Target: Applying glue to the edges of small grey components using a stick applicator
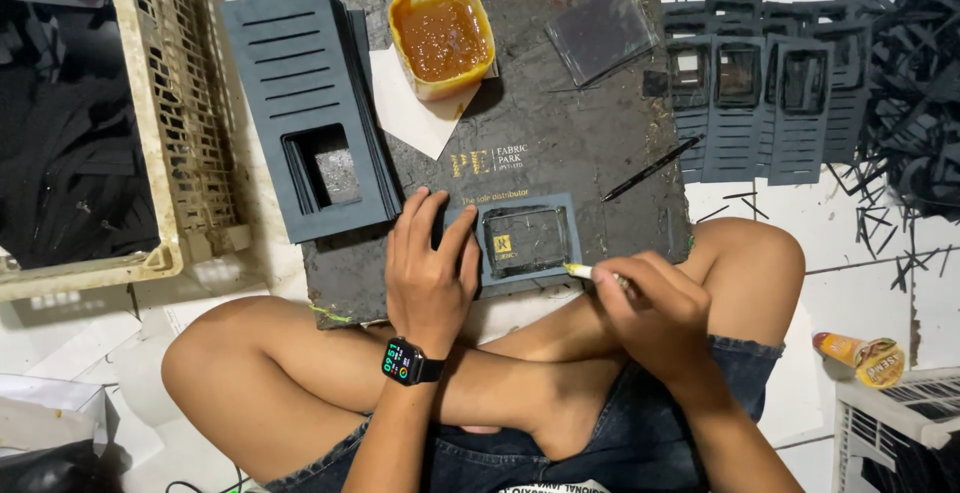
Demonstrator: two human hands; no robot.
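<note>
Pressing my left hand (430, 273) flat, fingers spread, I pinned the dark card frame (520, 243) down. My right hand (650, 308) gripped a thin stick (580, 271) touching its right edge.

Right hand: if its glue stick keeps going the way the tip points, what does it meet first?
The right hand aims the stick left and slightly up, so it likely meets the grey card frame edge beside the clear window; the tip seems nearly touching.
</note>
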